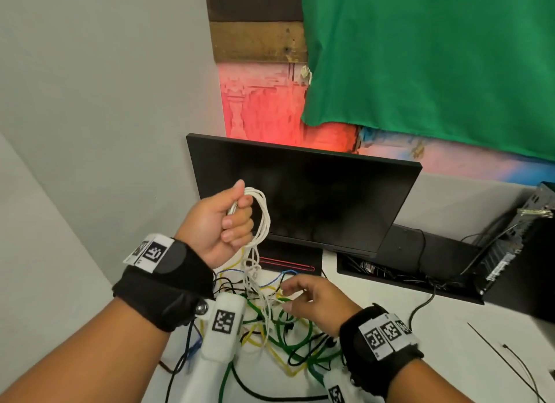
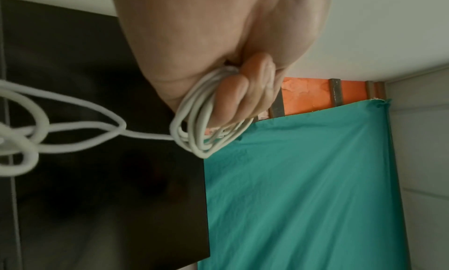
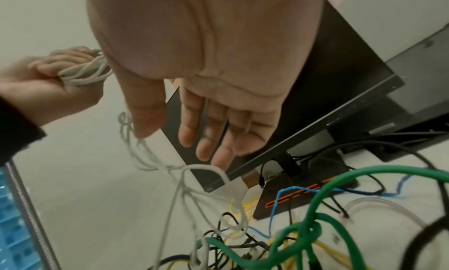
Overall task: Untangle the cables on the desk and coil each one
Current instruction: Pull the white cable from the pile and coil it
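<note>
My left hand point(image 1: 222, 222) is raised in front of the monitor and grips a coil of white cable point(image 1: 261, 219) in its curled fingers. The left wrist view shows several loops point(image 2: 196, 124) wrapped round those fingers point(image 2: 233, 93). The white cable's free part hangs down, knotted, into a tangle point(image 1: 279, 336) of green, yellow, blue and black cables on the white desk. My right hand point(image 1: 309, 297) hovers low over that tangle. In the right wrist view its fingers point(image 3: 211, 132) are straight and hold nothing, just above a loose white strand point(image 3: 201, 167) and a thick green cable point(image 3: 316, 224).
A dark monitor point(image 1: 300, 198) stands right behind the tangle, its stand foot point(image 1: 288, 263) among the cables. At the right are a black cable tray point(image 1: 420, 261) and an open computer unit point(image 1: 516, 237). Thin black ties point(image 1: 510, 354) lie on the desk, front right.
</note>
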`<action>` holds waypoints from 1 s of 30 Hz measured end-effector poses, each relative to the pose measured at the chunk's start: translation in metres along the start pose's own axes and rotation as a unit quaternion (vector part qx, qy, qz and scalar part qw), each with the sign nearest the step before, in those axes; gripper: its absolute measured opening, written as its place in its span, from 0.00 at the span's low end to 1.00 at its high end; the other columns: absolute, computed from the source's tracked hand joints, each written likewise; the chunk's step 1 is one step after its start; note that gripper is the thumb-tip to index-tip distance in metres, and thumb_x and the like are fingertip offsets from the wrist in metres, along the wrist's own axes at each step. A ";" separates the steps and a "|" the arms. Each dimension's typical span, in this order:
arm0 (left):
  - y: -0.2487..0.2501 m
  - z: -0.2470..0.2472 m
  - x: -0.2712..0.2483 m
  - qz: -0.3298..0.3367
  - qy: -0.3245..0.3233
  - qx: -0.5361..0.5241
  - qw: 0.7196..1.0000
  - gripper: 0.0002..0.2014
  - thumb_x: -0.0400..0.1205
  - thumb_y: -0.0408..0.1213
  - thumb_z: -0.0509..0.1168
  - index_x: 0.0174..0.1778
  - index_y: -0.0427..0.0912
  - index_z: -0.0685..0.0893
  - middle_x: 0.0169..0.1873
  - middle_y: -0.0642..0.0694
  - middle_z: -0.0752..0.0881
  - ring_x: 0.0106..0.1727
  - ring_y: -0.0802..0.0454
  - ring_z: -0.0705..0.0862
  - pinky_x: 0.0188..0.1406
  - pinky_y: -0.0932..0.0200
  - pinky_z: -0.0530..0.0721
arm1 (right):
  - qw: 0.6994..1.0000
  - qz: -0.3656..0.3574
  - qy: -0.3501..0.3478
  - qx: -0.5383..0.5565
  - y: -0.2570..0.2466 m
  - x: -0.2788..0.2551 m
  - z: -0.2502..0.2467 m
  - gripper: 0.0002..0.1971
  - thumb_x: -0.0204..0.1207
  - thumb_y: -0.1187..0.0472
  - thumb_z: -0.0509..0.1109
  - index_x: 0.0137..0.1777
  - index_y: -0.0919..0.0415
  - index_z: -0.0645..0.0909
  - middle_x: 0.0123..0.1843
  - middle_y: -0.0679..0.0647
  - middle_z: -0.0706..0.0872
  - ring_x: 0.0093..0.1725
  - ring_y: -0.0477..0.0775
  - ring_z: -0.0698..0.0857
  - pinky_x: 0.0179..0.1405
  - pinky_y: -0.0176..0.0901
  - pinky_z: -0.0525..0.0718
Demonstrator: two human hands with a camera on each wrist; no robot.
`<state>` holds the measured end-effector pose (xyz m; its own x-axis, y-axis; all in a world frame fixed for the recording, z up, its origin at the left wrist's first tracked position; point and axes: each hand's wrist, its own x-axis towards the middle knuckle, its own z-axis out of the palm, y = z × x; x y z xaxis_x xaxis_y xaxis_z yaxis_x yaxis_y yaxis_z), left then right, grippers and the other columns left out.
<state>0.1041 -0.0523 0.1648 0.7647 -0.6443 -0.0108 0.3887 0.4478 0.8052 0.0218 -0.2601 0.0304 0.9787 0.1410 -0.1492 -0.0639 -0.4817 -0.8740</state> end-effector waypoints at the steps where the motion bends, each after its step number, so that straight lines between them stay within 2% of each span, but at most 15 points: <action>1: 0.002 0.002 0.001 0.000 0.001 0.004 1.000 0.19 0.84 0.50 0.58 0.29 0.45 0.76 0.13 0.54 0.66 0.12 0.60 0.63 0.13 0.65 0.64 | 1.000 -0.003 0.016 -0.019 -0.002 0.004 0.003 0.17 0.72 0.49 0.77 0.61 0.36 0.82 0.53 0.40 0.87 0.39 0.36 0.84 0.53 0.42 0.85; 3: 0.007 0.005 0.004 0.005 0.005 0.008 1.000 0.19 0.84 0.50 0.58 0.29 0.45 0.75 0.13 0.54 0.65 0.12 0.60 0.63 0.13 0.65 0.63 | 0.998 -0.010 0.028 -0.051 -0.007 0.012 0.007 0.18 0.77 0.49 0.74 0.66 0.37 0.80 0.50 0.39 0.87 0.42 0.34 0.83 0.53 0.38 0.82; 4: 0.011 0.007 0.006 0.011 0.009 0.012 1.000 0.19 0.84 0.50 0.58 0.29 0.45 0.75 0.13 0.54 0.65 0.12 0.60 0.63 0.12 0.65 0.63 | 0.998 -0.016 0.021 -0.053 -0.008 0.016 0.007 0.15 0.78 0.49 0.73 0.64 0.37 0.83 0.49 0.39 0.87 0.46 0.36 0.85 0.55 0.38 0.82; 7: 0.030 0.011 0.007 0.037 0.032 0.022 0.999 0.19 0.85 0.49 0.57 0.29 0.45 0.74 0.12 0.55 0.64 0.11 0.60 0.62 0.11 0.66 0.61 | 0.999 -0.033 0.029 -0.028 -0.003 0.021 0.008 0.04 0.78 0.49 0.71 0.48 0.38 0.87 0.45 0.40 0.89 0.47 0.39 0.86 0.53 0.40 0.84; 10: 0.057 0.009 0.003 0.089 0.062 0.013 0.994 0.19 0.85 0.49 0.55 0.29 0.46 0.72 0.11 0.54 0.64 0.10 0.60 0.61 0.12 0.66 0.57 | 0.989 -0.014 0.149 0.022 0.028 0.020 0.008 0.08 0.81 0.54 0.70 0.39 0.43 0.83 0.34 0.42 0.84 0.35 0.41 0.80 0.40 0.41 0.80; 12: 0.067 0.009 0.001 0.109 0.078 0.024 0.991 0.19 0.87 0.48 0.54 0.30 0.46 0.70 0.11 0.55 0.63 0.10 0.60 0.61 0.12 0.66 0.56 | 0.975 0.031 0.209 0.073 0.055 0.015 0.008 0.12 0.82 0.60 0.69 0.35 0.51 0.81 0.31 0.45 0.83 0.34 0.46 0.80 0.40 0.47 0.81; 14: 0.068 0.012 0.001 0.118 0.088 0.046 0.988 0.19 0.88 0.47 0.53 0.30 0.46 0.70 0.11 0.55 0.63 0.10 0.60 0.60 0.12 0.66 0.55 | 0.969 0.089 0.224 0.061 0.080 0.012 0.009 0.15 0.83 0.61 0.68 0.32 0.55 0.78 0.30 0.50 0.83 0.35 0.52 0.80 0.44 0.51 0.83; 18: 0.064 0.019 0.005 0.117 0.066 0.053 0.990 0.18 0.86 0.47 0.54 0.30 0.45 0.70 0.11 0.55 0.63 0.10 0.61 0.60 0.11 0.65 0.55 | 0.962 0.230 0.145 -0.005 0.098 0.016 0.003 0.16 0.85 0.54 0.66 0.37 0.59 0.80 0.39 0.56 0.86 0.42 0.55 0.85 0.49 0.45 0.82; 20: 0.061 0.020 0.007 0.093 0.058 0.061 0.992 0.18 0.84 0.47 0.56 0.29 0.45 0.72 0.12 0.55 0.63 0.10 0.60 0.60 0.11 0.65 0.55 | 0.954 0.240 0.180 -0.018 0.084 0.021 -0.015 0.14 0.85 0.51 0.66 0.44 0.61 0.82 0.44 0.57 0.86 0.47 0.57 0.85 0.55 0.46 0.82; 22: 0.053 0.022 0.010 0.067 0.053 0.073 0.994 0.18 0.83 0.48 0.58 0.28 0.45 0.73 0.12 0.54 0.63 0.10 0.60 0.60 0.11 0.65 0.55 | 0.936 0.192 0.288 -0.057 0.053 0.024 -0.036 0.14 0.84 0.49 0.67 0.56 0.61 0.83 0.56 0.59 0.85 0.55 0.59 0.85 0.57 0.45 0.80; 24: 0.047 0.025 0.014 0.057 0.043 0.076 0.995 0.18 0.82 0.48 0.59 0.27 0.45 0.74 0.12 0.54 0.63 0.10 0.60 0.60 0.11 0.65 0.57 | 0.933 0.060 0.354 -0.021 0.014 0.023 -0.049 0.14 0.81 0.49 0.71 0.61 0.55 0.83 0.59 0.52 0.84 0.58 0.53 0.84 0.59 0.45 0.80; 25: 0.046 0.027 0.015 0.054 0.038 0.076 0.995 0.18 0.82 0.48 0.60 0.27 0.45 0.74 0.12 0.54 0.63 0.10 0.60 0.60 0.11 0.65 0.58 | 0.946 -0.007 0.324 0.019 -0.005 0.021 -0.049 0.13 0.80 0.50 0.72 0.62 0.52 0.84 0.59 0.47 0.86 0.58 0.48 0.85 0.60 0.44 0.82; 27: 0.046 0.031 0.018 0.048 0.027 0.078 0.995 0.18 0.82 0.48 0.60 0.27 0.45 0.75 0.12 0.54 0.64 0.10 0.60 0.61 0.10 0.65 0.59 | 0.976 -0.088 0.167 0.110 -0.039 0.019 -0.040 0.12 0.82 0.55 0.71 0.64 0.46 0.84 0.59 0.43 0.89 0.59 0.43 0.87 0.61 0.41 0.85; 29: 0.048 0.036 0.020 0.045 0.021 0.083 0.995 0.18 0.81 0.48 0.60 0.27 0.45 0.75 0.12 0.54 0.63 0.10 0.60 0.61 0.10 0.65 0.59 | 0.979 -0.120 0.047 0.160 -0.060 0.020 -0.029 0.14 0.84 0.62 0.67 0.65 0.45 0.83 0.57 0.41 0.91 0.58 0.42 0.89 0.55 0.34 0.85; 30: 0.049 0.037 0.020 0.047 0.021 0.085 0.995 0.18 0.81 0.48 0.60 0.27 0.45 0.75 0.12 0.54 0.63 0.10 0.60 0.61 0.10 0.65 0.59 | 0.977 -0.128 0.029 0.165 -0.066 0.020 -0.026 0.14 0.84 0.65 0.67 0.63 0.47 0.85 0.54 0.43 0.92 0.55 0.43 0.90 0.52 0.33 0.85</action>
<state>0.1192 -0.0662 0.2260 0.8162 -0.5758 0.0476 0.2242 0.3917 0.8924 0.0511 -0.2475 0.0974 0.9794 0.1676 0.1126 0.1351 -0.1297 -0.9823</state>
